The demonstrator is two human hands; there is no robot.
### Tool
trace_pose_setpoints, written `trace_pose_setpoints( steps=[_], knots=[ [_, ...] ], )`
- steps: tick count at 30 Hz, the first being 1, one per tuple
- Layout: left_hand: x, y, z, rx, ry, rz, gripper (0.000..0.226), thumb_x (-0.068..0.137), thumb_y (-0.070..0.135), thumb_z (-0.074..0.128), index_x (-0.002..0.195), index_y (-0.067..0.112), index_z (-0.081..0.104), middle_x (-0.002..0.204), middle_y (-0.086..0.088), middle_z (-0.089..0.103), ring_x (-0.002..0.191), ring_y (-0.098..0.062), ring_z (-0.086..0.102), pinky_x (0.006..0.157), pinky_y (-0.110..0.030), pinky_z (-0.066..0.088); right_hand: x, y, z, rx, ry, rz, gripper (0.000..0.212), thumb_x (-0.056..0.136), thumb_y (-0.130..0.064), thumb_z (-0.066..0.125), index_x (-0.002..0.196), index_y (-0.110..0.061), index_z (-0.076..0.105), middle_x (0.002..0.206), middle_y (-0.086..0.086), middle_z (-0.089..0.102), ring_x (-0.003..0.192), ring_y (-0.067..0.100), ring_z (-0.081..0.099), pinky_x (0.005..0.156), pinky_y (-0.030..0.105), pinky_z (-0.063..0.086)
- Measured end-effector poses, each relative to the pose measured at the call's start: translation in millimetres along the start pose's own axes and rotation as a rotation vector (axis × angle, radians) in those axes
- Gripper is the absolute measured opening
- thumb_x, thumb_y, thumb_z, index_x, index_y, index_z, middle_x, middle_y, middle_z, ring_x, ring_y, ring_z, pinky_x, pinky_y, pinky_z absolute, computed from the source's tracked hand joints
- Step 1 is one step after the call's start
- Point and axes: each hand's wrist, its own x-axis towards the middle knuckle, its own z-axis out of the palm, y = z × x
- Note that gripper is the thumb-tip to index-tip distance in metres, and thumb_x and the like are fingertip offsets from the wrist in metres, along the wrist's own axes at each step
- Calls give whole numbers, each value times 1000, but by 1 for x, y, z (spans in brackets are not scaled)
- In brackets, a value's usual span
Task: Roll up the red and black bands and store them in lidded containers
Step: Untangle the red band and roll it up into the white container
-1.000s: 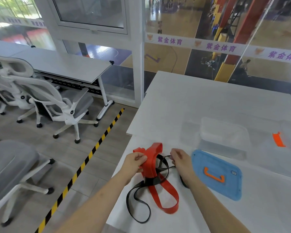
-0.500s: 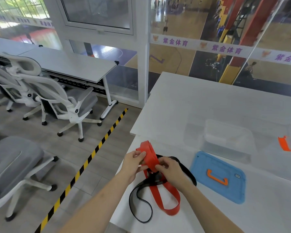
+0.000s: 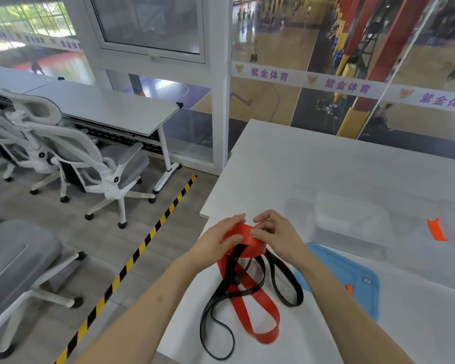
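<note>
A wide red band (image 3: 258, 313) lies in a loop on the white table (image 3: 313, 164), its upper end lifted and folded between both hands. My left hand (image 3: 216, 240) grips that folded end from the left, and my right hand (image 3: 276, 235) pinches it from the right. A thin black band (image 3: 286, 287) is tangled through the red one and trails in loops toward the table's near edge. Right of my hands lies a blue lid (image 3: 352, 279) with an orange handle. Behind it stands an open clear container (image 3: 350, 224).
A second clear container with an orange latch (image 3: 436, 229) stands at the far right. White office chairs (image 3: 90, 164) and a long desk (image 3: 111, 109) fill the left. A yellow-black floor stripe (image 3: 132, 258) runs beside the table. Glass walls stand behind.
Both hands have come together on the upper end of the red band, folding it over. The view has shifted left and closer to the bands.
</note>
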Motion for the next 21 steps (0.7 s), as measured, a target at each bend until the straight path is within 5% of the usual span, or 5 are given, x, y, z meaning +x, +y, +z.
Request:
trace_pose_setpoints(
  steps=[3,9,15,21],
  knots=[
    [5,6,-1,132,-92,20,58,104,38,59,157,33,37,149,12,44,134,-4,45,111,-22,40,1,-1,-4,21,56,-13,15,94,-22,77,104,-22,66,90,-3,81,85,13,74,75,19,55],
    [12,9,4,207,-25,24,26,108,39,49,131,27,48,121,10,50,105,-4,55,92,-25,47,-10,12,0,67,79,1,15,97,-26,74,111,-27,67,101,-5,80,93,8,75,86,24,55],
    [19,19,6,-74,173,-86,27,110,33,46,136,24,50,123,7,61,114,-12,59,97,-27,47,-17,39,12,-61,-3,19,56,84,-40,84,133,-45,57,132,-26,66,128,-1,59,114,33,46],
    [22,32,-2,-423,224,-111,26,112,32,42,133,22,55,119,-5,69,102,-15,69,92,-32,59,0,28,32,-51,40,60,61,90,-38,79,145,-35,52,144,-15,60,136,15,56,114,37,46]
  ],
)
